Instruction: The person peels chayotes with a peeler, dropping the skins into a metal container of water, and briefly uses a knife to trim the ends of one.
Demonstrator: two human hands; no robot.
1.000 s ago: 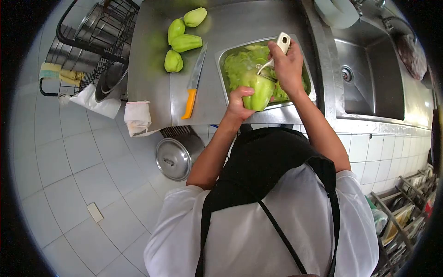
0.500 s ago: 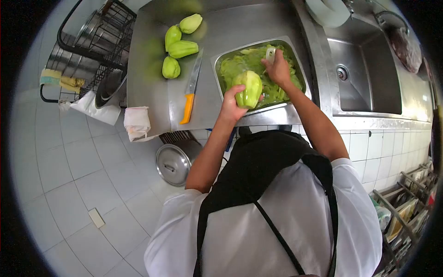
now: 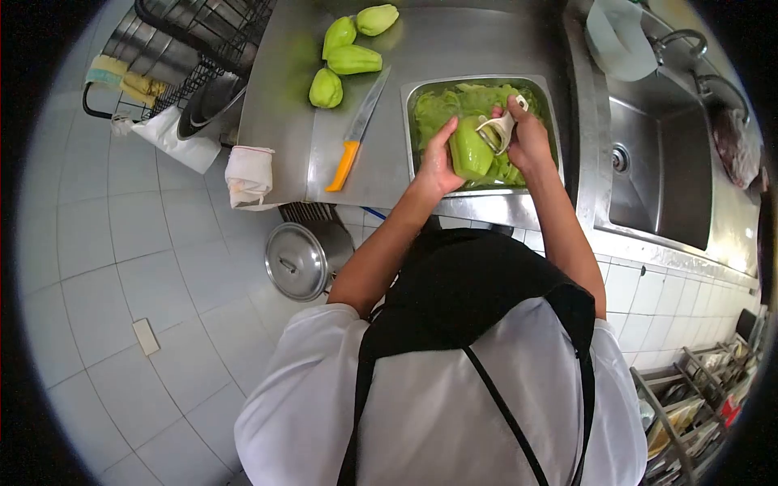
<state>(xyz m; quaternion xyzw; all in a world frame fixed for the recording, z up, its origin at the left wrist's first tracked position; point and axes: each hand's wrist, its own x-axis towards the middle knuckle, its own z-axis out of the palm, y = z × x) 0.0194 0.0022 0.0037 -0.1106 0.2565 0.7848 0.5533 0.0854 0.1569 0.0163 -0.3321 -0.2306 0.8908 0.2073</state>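
My left hand (image 3: pixel 438 162) is closed around a pale green chayote (image 3: pixel 471 152) above the metal pan. In my right hand (image 3: pixel 529 139) is a white peeler (image 3: pixel 501 130), its head against the upper right side of the chayote. Below both hands, the steel pan (image 3: pixel 408 121) holds green peelings (image 3: pixel 433 105) in what looks like water. Several other chayotes (image 3: pixel 355 59) lie on the steel counter to the left. Beside them rests a knife with an orange handle (image 3: pixel 344 166), its blade pointing away from me.
To the right is a steel sink (image 3: pixel 660 154) with a white plastic container (image 3: pixel 620 40) at its back edge. A folded cloth (image 3: pixel 250 176) hangs at the counter's left corner. On the floor stands a lidded pot (image 3: pixel 297 261); a wire rack (image 3: pixel 207 69) holds metal pots.
The peeler has come down and left from the pan's far side onto the chayote. The chayote has turned in my left hand. The whole view has shifted slightly.
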